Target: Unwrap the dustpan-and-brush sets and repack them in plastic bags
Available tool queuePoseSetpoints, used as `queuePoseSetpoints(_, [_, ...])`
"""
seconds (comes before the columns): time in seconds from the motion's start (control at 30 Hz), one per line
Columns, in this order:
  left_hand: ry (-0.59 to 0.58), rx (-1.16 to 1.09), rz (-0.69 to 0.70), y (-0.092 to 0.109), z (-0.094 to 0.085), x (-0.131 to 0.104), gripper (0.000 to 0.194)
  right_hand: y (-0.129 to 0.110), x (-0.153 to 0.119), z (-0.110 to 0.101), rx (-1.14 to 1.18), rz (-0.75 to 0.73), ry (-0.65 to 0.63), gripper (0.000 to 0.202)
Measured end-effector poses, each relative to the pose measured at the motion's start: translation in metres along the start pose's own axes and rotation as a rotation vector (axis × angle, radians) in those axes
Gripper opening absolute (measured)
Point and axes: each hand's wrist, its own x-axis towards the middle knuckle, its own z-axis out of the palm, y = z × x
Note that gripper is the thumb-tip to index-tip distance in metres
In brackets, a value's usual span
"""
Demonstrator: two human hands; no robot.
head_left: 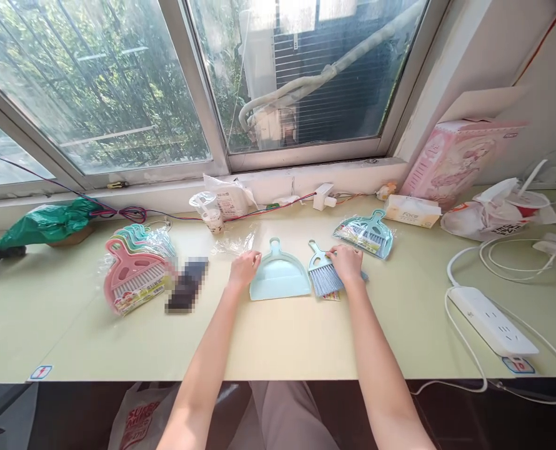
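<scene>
"Head view: where are the hands?"

"The left hand (245,269) is bending narrowly at nine o'clock of the dustpan (280,275), which is lying on the table (287,344); whether it's gripping, I can't tell. At three o'clock, the right hand (346,264) is holding the brush (323,278)."

"Handling?"

"The pan is looking light, stiff, slightly slippery; its twelve-o'clock handle (275,245) is offering the best hold."

"Room?"

"Tabletop is stretching toward six, ending at the near edge; a packaged set (367,233) is crowding two."

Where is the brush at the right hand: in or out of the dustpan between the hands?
Out: the hand brush lies beside the blue dustpan, which shows bare.
</scene>
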Motion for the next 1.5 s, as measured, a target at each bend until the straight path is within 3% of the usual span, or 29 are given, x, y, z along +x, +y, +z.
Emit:
queuePoseSetpoints(0.13, [-0.023,0.059,0.038,0.002,0.004,-0.002,0.024,0.007,0.001,0.006,0.064,0.001,0.067,0.016])
queuePoseSetpoints(0.23, [0.031,-0.023,0.045,-0.001,0.007,0.001,0.018,0.007,0.002,0.004,0.149,-0.017,0.137,0.015])
queuePoseSetpoints(0.33, [0.24,-0.274,-0.043,-0.011,0.006,0.007,0.022,0.0,0.004,-0.007,0.384,-0.121,0.253,0.015])
queuePoseSetpoints(0.43, [0.458,-0.545,-0.228,-0.027,0.003,0.012,0.03,-0.014,0.003,-0.022,0.624,-0.226,0.331,0.014])
queuePoseSetpoints(0.53, [0.561,-0.678,-0.329,-0.036,0.0,0.013,0.037,-0.032,-0.002,-0.03,0.899,-0.237,0.282,0.009])
queuePoseSetpoints(0.6, [0.583,-0.728,-0.286,-0.035,-0.001,0.013,0.038,-0.047,-0.007,-0.03,1.107,-0.229,0.156,0.009])
queuePoseSetpoints(0.67, [0.529,-0.796,-0.196,-0.027,-0.001,0.013,0.04,-0.062,-0.014,-0.024,1.247,-0.215,0.037,0.013])
queuePoseSetpoints(0.73, [0.416,-0.896,-0.126,-0.013,0.001,0.011,0.042,-0.077,-0.021,-0.016,1.252,-0.2,0.015,0.013])
queuePoseSetpoints(0.87, [0.154,-1.067,-0.045,0.02,0.006,0.005,0.046,-0.095,-0.033,0.005,1.009,-0.221,0.214,0.013])
queuePoseSetpoints(1.0, [-0.039,-0.984,0.006,0.04,0.013,-0.001,0.044,-0.096,-0.039,0.014,0.717,-0.209,0.342,0.017])
queuePoseSetpoints(1.13, [-0.067,-0.909,0.033,0.045,0.016,-0.004,0.041,-0.092,-0.037,0.007,0.448,-0.169,0.375,0.032])
queuePoseSetpoints(1.23, [-0.064,-0.925,0.033,0.048,0.016,-0.005,0.042,-0.087,-0.031,0.0,0.54,-0.189,0.161,0.039])
queuePoseSetpoints(1.33, [-0.055,-0.957,0.032,0.051,0.018,-0.005,0.042,-0.083,-0.026,-0.001,0.686,-0.064,-0.011,0.031])
queuePoseSetpoints(1.5, [-0.008,-0.931,0.035,0.054,0.024,-0.005,0.036,-0.086,-0.026,0.004,0.768,0.137,0.068,0.025])
